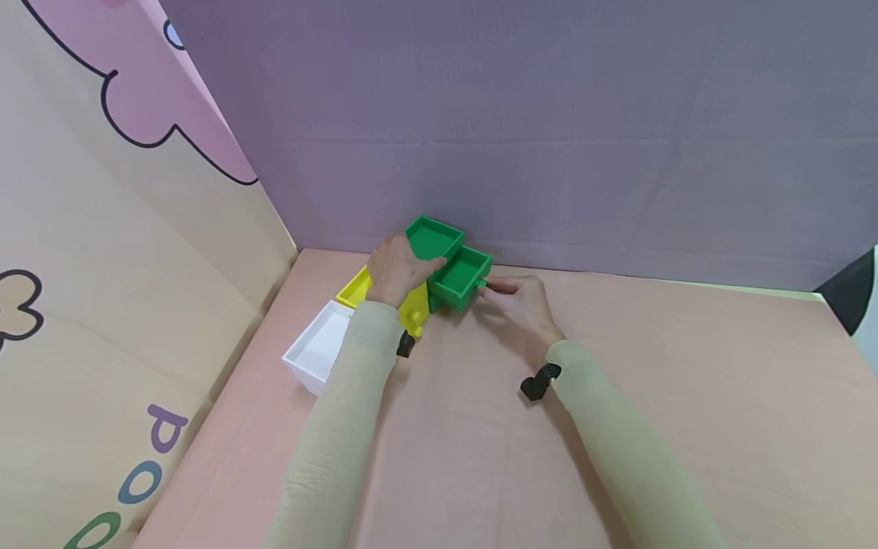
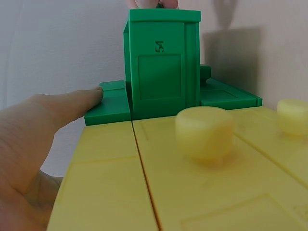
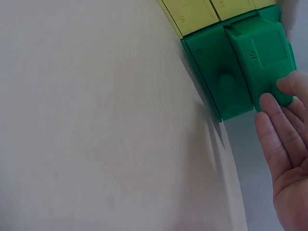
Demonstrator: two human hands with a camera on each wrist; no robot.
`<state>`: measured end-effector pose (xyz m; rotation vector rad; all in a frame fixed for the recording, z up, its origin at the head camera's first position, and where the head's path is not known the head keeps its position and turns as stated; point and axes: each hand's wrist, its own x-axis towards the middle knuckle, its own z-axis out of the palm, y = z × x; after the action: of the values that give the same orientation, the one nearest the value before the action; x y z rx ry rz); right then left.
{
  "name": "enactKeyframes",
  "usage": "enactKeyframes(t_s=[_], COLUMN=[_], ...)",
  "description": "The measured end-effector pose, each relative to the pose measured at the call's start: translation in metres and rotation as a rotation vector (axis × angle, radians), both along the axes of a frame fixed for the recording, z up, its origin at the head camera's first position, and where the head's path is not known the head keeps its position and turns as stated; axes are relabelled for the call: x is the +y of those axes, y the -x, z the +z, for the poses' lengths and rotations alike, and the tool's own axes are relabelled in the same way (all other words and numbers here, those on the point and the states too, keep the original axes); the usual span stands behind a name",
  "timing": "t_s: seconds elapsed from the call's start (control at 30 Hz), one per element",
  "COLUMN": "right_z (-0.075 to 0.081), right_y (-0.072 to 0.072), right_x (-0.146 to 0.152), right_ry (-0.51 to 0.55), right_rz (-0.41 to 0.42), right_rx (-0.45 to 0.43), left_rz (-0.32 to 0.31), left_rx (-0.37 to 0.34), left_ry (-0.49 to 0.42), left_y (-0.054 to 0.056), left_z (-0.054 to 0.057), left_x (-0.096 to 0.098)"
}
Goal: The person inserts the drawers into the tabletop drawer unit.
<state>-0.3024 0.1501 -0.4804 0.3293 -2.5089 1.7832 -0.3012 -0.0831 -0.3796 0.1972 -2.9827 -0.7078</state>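
Note:
A small green drawer juts out of the green cabinet, which has a shallow tray-like top. My right hand pinches the small knob on the drawer's front. In the right wrist view, the thumb and fingers meet around the end of the drawer. My left hand rests over the adjoining yellow cabinet. Its straight thumb touches the top edge of the green cabinet, while its other fingers are mostly hidden. The extended drawer looks hollow from above.
A white tray-topped box stands left of the yellow unit, partly behind my left sleeve. The row sits close to a grey-purple back wall. A printed cloth wall borders the pink tabletop on the left.

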Motion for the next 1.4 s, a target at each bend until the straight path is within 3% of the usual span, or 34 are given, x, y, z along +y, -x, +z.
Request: enactKeyframes(t_s=[1.07, 1.4], right_z=[0.005, 0.005], right_y=[0.001, 0.003], right_x=[-0.026, -0.042], right_ry=[0.022, 0.012], right_rz=[-0.017, -0.040], right_rx=[-0.022, 0.018], left_rz=[0.007, 0.009], left_rx=[-0.005, -0.004], left_ry=[0.007, 0.000], left_y=[-0.003, -0.005], left_z=[0.002, 0.003], left_x=[0.001, 0.003])
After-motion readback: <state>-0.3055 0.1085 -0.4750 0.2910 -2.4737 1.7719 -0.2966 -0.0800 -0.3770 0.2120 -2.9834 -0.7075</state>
